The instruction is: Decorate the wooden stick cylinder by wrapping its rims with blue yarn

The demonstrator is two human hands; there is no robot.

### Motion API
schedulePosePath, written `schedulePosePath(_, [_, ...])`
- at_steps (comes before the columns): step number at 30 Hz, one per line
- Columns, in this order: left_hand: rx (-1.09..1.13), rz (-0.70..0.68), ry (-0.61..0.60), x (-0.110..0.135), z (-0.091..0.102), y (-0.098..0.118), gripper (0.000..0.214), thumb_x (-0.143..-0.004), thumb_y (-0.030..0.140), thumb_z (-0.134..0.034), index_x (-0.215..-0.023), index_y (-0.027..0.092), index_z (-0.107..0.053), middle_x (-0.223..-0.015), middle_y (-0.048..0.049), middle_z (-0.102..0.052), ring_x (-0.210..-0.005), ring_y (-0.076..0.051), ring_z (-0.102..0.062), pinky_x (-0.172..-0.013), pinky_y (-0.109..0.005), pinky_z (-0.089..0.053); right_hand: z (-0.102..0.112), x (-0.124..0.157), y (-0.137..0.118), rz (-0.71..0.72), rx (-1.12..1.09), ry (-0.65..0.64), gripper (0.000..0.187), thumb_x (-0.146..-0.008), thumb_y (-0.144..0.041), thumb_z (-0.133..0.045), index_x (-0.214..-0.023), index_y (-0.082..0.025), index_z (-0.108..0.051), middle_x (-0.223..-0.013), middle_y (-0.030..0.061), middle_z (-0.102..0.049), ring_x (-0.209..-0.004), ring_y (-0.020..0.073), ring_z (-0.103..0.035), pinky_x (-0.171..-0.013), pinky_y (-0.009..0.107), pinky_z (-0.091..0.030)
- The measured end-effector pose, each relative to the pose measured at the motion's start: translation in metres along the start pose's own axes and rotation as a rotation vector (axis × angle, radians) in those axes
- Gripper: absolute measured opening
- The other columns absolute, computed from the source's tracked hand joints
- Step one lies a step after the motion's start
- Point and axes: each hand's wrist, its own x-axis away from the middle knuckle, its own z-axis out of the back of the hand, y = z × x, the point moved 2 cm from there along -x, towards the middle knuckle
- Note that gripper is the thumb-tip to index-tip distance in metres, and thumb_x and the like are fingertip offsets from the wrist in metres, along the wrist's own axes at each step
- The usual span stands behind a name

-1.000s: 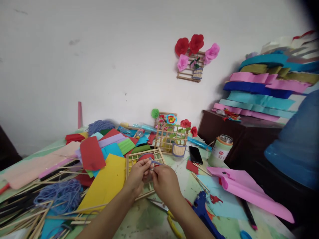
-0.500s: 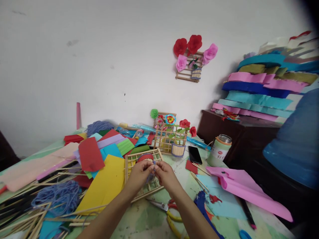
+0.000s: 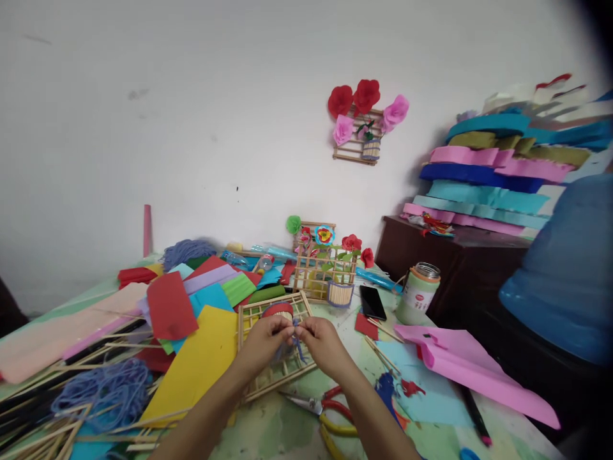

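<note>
My left hand (image 3: pixel 267 342) and my right hand (image 3: pixel 320 342) meet fingertip to fingertip over a lattice frame of thin wooden sticks (image 3: pixel 247 308). Both pinch a piece of blue-purple yarn (image 3: pixel 299 351), whose loose end dangles below the fingers. Just behind my left fingers, a small red-edged stick basket (image 3: pixel 278 310) rests on the lattice, partly covered by the hand. The exact knot or loop between the fingertips is hidden. Scissors with red handles (image 3: pixel 311 404) lie beside my right forearm, against a yellow-handled tool (image 3: pixel 338 427).
Coloured paper sheets (image 3: pixel 191 364), sticks and a yarn tangle (image 3: pixel 103 390) cover the left side. Behind stands another lattice with paper flowers (image 3: pixel 340 294). Rightward are a phone (image 3: pixel 372 302), a jar (image 3: pixel 418 295), pink paper (image 3: pixel 474 367) and a blue water bottle (image 3: pixel 560 275).
The yarn end now hangs more visibly below my fingers. My hands stay pinched together in nearly the same place; the whole view has shifted slightly.
</note>
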Motion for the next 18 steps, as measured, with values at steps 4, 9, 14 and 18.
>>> schedulePosePath(4, [-0.063,-0.010,-0.026,0.000,0.001,0.001,0.022,-0.075,0.030,-0.047,-0.060,0.016,-0.056,-0.060,-0.0001,-0.058,-0.061,-0.015,-0.052,-0.059,-0.024,-0.036,0.003,0.003,-0.005,0.050,0.162,-0.002,0.020,-0.077,-0.017,-0.048,-0.057,-0.014,-0.048,-0.057,-0.0020,-0.045,-0.057,0.0076,-0.037,-0.053,0.019,-0.020])
schedulePosePath(9, [-0.313,-0.028,-0.035,0.008,0.002,0.012,0.019,-0.077,0.024,-0.045,-0.063,0.016,-0.057,-0.063,-0.0010,-0.059,-0.064,-0.016,-0.053,-0.057,-0.023,-0.032,-0.001,0.008,-0.010,0.052,0.323,0.038,0.015,-0.073,-0.017,-0.047,-0.059,-0.015,-0.050,-0.056,-0.0014,-0.048,-0.054,0.0076,-0.036,-0.052,0.021,-0.015])
schedulePosePath(14, [-0.598,-0.020,0.031,0.017,0.003,0.020,0.017,-0.079,0.020,-0.044,-0.073,0.019,-0.060,-0.074,-0.0031,-0.065,-0.072,-0.018,-0.057,-0.059,-0.025,-0.031,-0.006,0.009,-0.012,0.038,0.385,0.094,0.013,-0.072,-0.018,-0.048,-0.059,-0.016,-0.051,-0.055,-0.0011,-0.050,-0.052,0.0075,-0.032,-0.051,0.023,-0.012])
schedulePosePath(18, [-0.763,0.012,0.051,0.020,-0.001,0.024,0.022,-0.084,0.023,-0.040,-0.073,0.019,-0.059,-0.076,-0.0054,-0.066,-0.074,-0.020,-0.059,-0.059,-0.027,-0.031,-0.008,0.008,-0.010,0.026,0.409,0.173,0.016,-0.073,-0.019,-0.048,-0.059,-0.016,-0.051,-0.055,-0.0003,-0.051,-0.052,0.0083,-0.032,-0.052,0.024,-0.013])
